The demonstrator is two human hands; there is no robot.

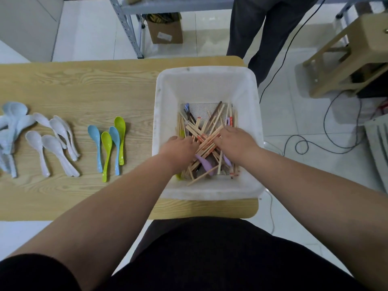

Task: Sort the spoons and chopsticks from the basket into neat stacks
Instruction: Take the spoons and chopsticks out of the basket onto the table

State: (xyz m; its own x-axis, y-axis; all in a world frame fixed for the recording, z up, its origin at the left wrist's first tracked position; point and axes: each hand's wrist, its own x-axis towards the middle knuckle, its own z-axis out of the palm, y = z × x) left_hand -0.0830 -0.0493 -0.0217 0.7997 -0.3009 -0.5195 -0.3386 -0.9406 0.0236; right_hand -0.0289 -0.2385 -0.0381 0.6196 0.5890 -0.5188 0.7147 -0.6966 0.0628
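A white basket (206, 80) sits on the right end of the wooden table (84, 85). Inside lies a jumble of wooden chopsticks (210, 131), a few dark ones and some purple spoons (202, 161). Both my hands reach into it. My left hand (180, 147) has its fingers curled down onto the chopsticks at the left of the pile. My right hand (233, 139) grips a bundle of chopsticks from the right; the fingertips of both are hidden in the pile. Blue and green spoons (110, 143) lie side by side left of the basket, white spoons (54, 143) farther left.
Pale blue spoons (10, 131) lie heaped at the table's left edge. Another person's dark trouser legs (262, 34) stand beyond the basket. A beige stool (346, 51), cables (315, 131), a metal rack (130, 24) and a cardboard box (165, 30) are on the tiled floor.
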